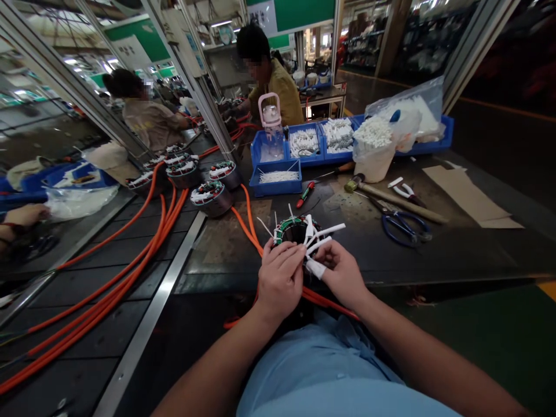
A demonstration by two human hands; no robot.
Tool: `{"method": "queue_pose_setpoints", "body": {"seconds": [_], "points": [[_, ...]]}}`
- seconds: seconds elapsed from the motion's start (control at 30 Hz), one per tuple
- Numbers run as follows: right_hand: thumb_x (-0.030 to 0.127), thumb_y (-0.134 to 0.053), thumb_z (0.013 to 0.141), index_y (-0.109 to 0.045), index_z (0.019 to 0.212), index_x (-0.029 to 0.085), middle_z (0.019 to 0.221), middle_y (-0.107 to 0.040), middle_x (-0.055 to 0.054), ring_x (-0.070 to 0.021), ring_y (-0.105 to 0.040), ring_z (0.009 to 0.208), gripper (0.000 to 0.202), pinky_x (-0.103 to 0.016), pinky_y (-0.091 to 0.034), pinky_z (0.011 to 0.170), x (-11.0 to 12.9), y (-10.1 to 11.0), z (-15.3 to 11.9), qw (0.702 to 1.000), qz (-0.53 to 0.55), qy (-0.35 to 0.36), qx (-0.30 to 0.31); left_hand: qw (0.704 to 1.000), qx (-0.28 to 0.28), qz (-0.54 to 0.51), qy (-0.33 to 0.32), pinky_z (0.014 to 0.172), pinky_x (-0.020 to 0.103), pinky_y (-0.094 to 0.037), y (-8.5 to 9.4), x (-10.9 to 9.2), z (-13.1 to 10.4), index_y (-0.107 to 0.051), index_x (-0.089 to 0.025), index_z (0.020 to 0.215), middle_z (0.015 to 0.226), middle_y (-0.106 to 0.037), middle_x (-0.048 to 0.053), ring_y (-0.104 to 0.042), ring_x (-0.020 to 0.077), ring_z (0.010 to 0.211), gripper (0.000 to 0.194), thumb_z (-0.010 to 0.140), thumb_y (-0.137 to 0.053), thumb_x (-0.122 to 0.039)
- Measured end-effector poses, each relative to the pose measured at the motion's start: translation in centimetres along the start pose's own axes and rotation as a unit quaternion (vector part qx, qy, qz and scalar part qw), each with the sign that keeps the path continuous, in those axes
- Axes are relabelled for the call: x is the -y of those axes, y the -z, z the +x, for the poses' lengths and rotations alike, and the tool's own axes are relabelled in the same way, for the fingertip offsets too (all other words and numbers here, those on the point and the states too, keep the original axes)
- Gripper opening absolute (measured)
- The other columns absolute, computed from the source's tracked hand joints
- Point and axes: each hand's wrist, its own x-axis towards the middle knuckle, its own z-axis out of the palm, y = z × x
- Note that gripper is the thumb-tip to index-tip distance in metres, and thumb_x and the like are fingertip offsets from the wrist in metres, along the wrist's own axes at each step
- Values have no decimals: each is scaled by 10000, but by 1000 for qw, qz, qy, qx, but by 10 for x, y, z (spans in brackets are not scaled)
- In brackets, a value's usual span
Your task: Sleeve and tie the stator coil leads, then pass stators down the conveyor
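At the near edge of the bench lies a motor stator (284, 230), a ring with green and white windings. White insulating sleeves (332, 230) stick out of its right side, and thin white ties stand up around its rim. My left hand (281, 278) is closed over the near side of the stator, its fingertips by the base of the sleeves. My right hand (343, 272) is pinched just right of the ring, beside the sleeves. White wrapping (315, 268) covers the tip of its thumb. What lies between the right fingers is hidden.
Finished-looking stators (211, 200) with orange cables (160, 243) stand to the left. Blue bins (275, 184) of white sleeves and ties line the back. A hammer (399, 202), blue-handled scissors (399, 226), pliers (408, 191) and cardboard (469, 194) lie right. Co-workers sit beyond.
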Motion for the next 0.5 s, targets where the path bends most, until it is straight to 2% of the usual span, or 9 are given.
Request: {"method": "queue_pose_setpoints", "body": {"seconds": [0.07,0.27,0.4,0.5], "points": [[228,-722,656,-479,769,180,702,-557,24,-101,-541,638,272,-199,-458,592,0,0,-2,1000,-4,11,5,1000,0,-2,3,1028,478,-336,0,0,0,-625,-207,1037,978,-696,34,-596,173,987,296,785,-531,-84],[198,-620,758,-509,917,200,871,-609,-28,-136,-600,812,194,-275,-500,772,-8,2,-20,995,30,77,52,1000,3,5,-7,1045,493,-315,-1,1,-2,-615,-205,1059,995,-690,44,-588,179,1013,316,784,-527,-78],[237,-641,754,-505,927,206,969,-618,-56,-164,-605,906,222,-317,-502,831,-13,-3,-23,995,65,56,42,1000,9,15,-8,1039,500,-320,-1,1,-2,-604,-215,1087,1003,-687,49,-587,182,1022,331,796,-508,-89],[259,-687,717,-492,916,205,913,-629,-49,-171,-612,907,284,-319,-506,834,-16,-4,-21,993,114,19,26,1000,7,19,-10,1032,505,-329,0,1,-2,-602,-210,1083,1003,-688,54,-592,186,1017,318,802,-506,-97]]}}
